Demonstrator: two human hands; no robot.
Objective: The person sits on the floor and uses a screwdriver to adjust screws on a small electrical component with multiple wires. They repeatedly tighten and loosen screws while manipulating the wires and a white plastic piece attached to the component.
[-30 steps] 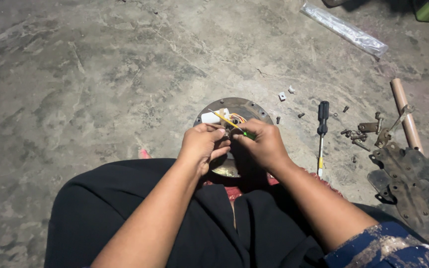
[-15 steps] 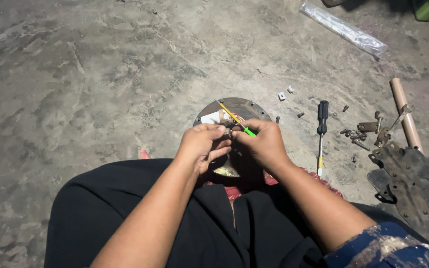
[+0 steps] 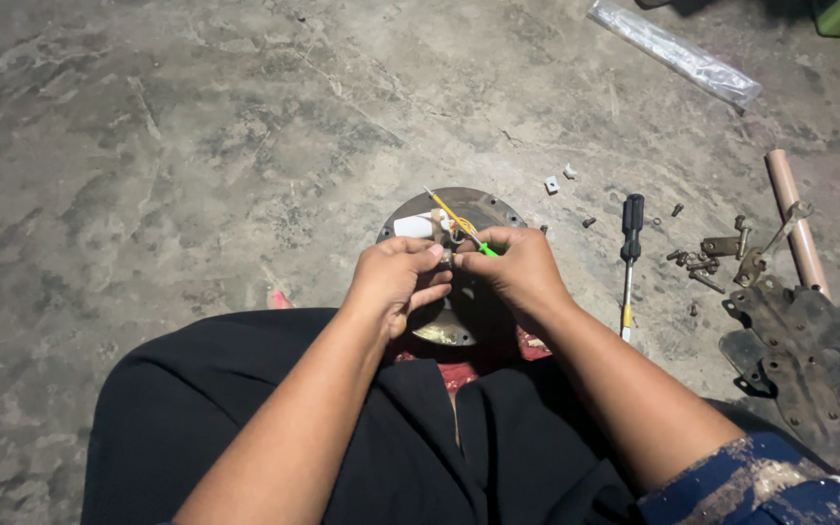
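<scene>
My left hand (image 3: 396,277) and right hand (image 3: 515,267) pinched thin yellow and green wires (image 3: 459,226) over a round metal plate (image 3: 459,209); a screwdriver (image 3: 629,258) lay on the floor (image 3: 196,146) nearby.

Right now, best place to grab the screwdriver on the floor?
Take the screwdriver by its black handle, the far, thicker end, coming from above. It lies flat on the concrete floor, thin shaft pointing toward the person. The right hand is nearest; loose bolts lie just right of it.

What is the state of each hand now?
Left hand: closed on wires.
Right hand: closed on green wire.
</scene>
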